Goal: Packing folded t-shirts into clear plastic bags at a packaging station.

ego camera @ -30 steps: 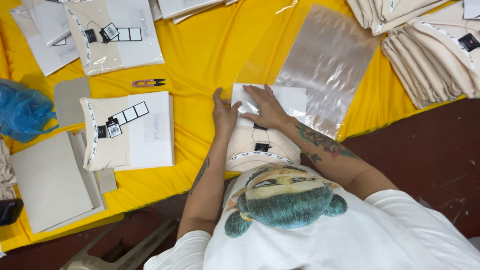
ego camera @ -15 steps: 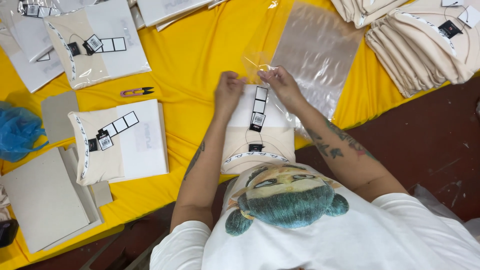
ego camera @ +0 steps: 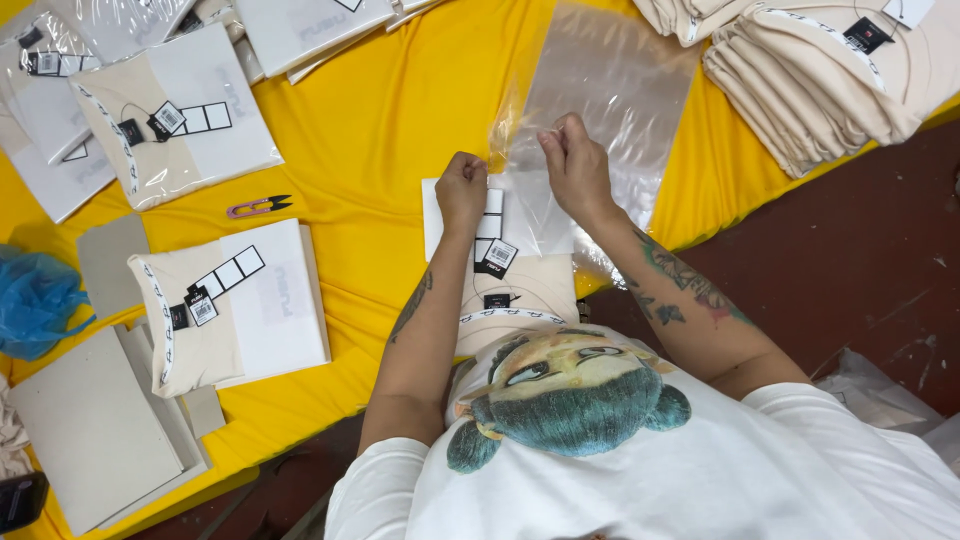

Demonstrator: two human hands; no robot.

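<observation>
Both hands were up at the mouth of the clear plastic bag (ego camera: 610, 100), which lay flat on the yellow tabletop (ego camera: 400, 130) just beyond the folded cream shirt (ego camera: 510, 290). The left hand (ego camera: 462, 190) had its fingers curled shut, pinching the bag's near edge; the right hand (ego camera: 575, 165) was closed on the same edge, thumb and fingertips nipping the film. That film looked thin, light and slippery, likely to cling and crumple, so the open lip seemed the only sensible place to hold. The shirt, soft but stiffened by a white card, sat between the forearms, its hang tags (ego camera: 497, 255) on top. Packed shirts (ego camera: 170, 120) and small snips (ego camera: 258, 206) lay well to the left.
</observation>
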